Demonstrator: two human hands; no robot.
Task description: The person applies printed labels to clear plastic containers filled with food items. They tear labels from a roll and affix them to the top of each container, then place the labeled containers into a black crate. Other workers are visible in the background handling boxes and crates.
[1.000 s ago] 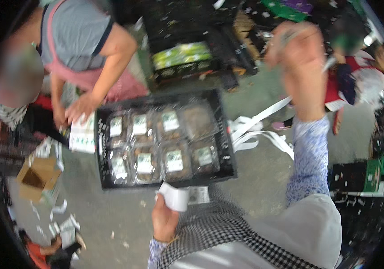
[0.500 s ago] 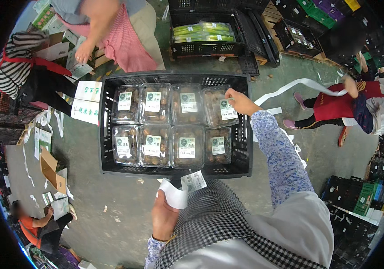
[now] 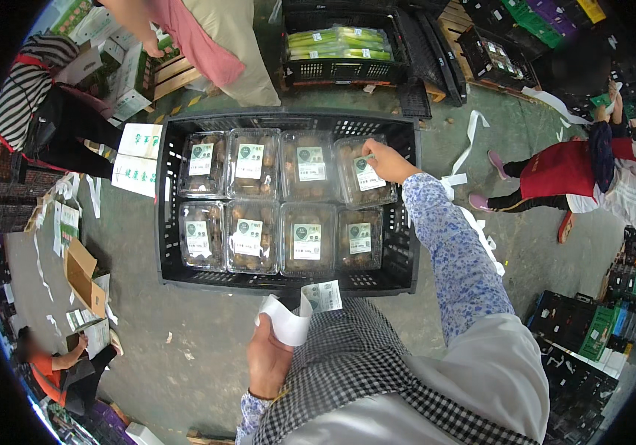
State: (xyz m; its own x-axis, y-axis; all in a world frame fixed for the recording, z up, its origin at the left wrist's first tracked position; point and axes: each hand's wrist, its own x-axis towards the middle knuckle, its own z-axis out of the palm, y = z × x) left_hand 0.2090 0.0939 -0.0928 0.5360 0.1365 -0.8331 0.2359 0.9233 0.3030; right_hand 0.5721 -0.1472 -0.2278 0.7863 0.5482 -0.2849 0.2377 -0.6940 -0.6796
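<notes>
A black plastic crate (image 3: 288, 288) in front of me holds two rows of clear lidded plastic boxes with brown, roundish contents. White and green labels are on their lids. My right hand (image 3: 390, 162) reaches to the far-right box (image 3: 347, 194), which sits a little askew and higher than its neighbours. Its bent fingers are closed at the upper edge of the label (image 3: 369, 178) on that lid; the fingertips are partly hidden. Near my body, below the crate's near side, my left hand (image 3: 269, 360) grips a curling label strip (image 3: 288, 326), with one printed label (image 3: 323, 297) at its free end.
A white carton (image 3: 137, 159) adjoins the crate's left side. Beyond stands a crate of bagged green vegetables (image 3: 340, 44). Co-workers are at left, far left and right, one in a red apron (image 3: 555, 174). Loose white strips (image 3: 470, 141) and an opened cardboard box (image 3: 84, 278) lie on the floor.
My right hand and the label under it have shifted left on the far-right lid. My left hand keeps the strip. The co-worker at right has raised their hands, and the pink-aproned one has moved.
</notes>
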